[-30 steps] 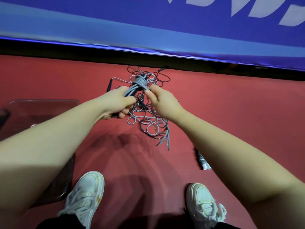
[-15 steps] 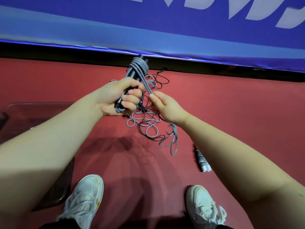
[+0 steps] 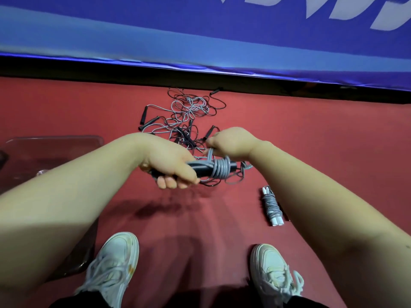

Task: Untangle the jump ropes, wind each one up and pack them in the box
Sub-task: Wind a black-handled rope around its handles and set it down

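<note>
Nearest the person, right of the black handles (image 3: 200, 171), a wound jump rope (image 3: 271, 205) with white handles lies on the red floor (image 3: 311, 134). The left hand (image 3: 169, 162) grips the black handles, whose long axis runs left-right, with a grey cord coil (image 3: 221, 168) round their free right end. The right hand (image 3: 233, 141), just beyond and touching the coil, pinches the loose cord, so the next turn likely crosses that axis. Farther off lies the tangled pile (image 3: 189, 114); the clear box (image 3: 55, 138) sits well left of the handles, nearer the left arm.
</note>
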A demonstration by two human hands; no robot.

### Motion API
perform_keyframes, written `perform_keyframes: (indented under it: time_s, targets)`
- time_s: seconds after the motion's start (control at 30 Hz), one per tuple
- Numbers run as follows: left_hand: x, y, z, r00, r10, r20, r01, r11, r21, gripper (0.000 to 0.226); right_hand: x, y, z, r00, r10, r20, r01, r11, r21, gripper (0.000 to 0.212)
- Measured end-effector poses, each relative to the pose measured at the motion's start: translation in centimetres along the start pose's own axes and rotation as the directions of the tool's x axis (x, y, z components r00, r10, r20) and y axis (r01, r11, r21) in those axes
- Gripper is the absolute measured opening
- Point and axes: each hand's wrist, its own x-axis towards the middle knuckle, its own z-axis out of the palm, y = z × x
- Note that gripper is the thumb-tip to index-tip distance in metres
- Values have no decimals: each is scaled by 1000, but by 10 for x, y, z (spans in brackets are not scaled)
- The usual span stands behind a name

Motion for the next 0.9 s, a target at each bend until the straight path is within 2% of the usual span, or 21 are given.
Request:
perform_keyframes:
  time_s: [0.07, 0.13, 0.27, 0.37, 0.5, 0.6, 0.73, 0.83, 0.87, 0.9]
  targets:
    - [7, 4, 4, 998, -61, -30, 66, 976, 209, 18, 2, -2, -8, 999, 49, 10, -48, 997, -61, 26]
    - [16, 3, 8, 988, -110, -112, 142, 930, 338, 21, 2, -9, -17, 997, 78, 28, -73, 989, -128, 30]
    - [30, 5, 14, 945, -142, -294, 264, 864, 430, 32, 4, -23, -26, 984, 160, 76, -155, 986, -70, 26]
    - [35, 2, 9, 894, -133, -428, 309, 874, 374, 34, 7, -32, -30, 967, 207, 152, -219, 974, 65, 36]
    - [36, -7, -7, 835, -126, -536, 209, 973, 97, 30, -1, -34, -33, 979, 152, 138, -190, 922, 338, 32]
    - [36, -15, -16, 766, -165, -621, 179, 983, -40, 31, 0, -33, -22, 969, 240, 64, -224, 736, 639, 17]
    - [38, -26, -28, 709, -208, -673, 74, 972, -223, 24, 6, -35, -8, 921, 387, -46, -192, 552, 811, 7]
    - [39, -29, -34, 711, -234, -663, -17, 937, -349, 24, 4, -42, -3, 909, 407, -87, -37, 285, 958, 16]
    - [40, -29, -35, 721, -243, -649, -37, 921, -387, 26, 4, -43, 0, 913, 399, -84, -8, 222, 975, 19]
    - [40, -30, -36, 733, -252, -631, -58, 902, -428, 27, 4, -44, 4, 920, 382, -82, 1, 207, 978, 18]
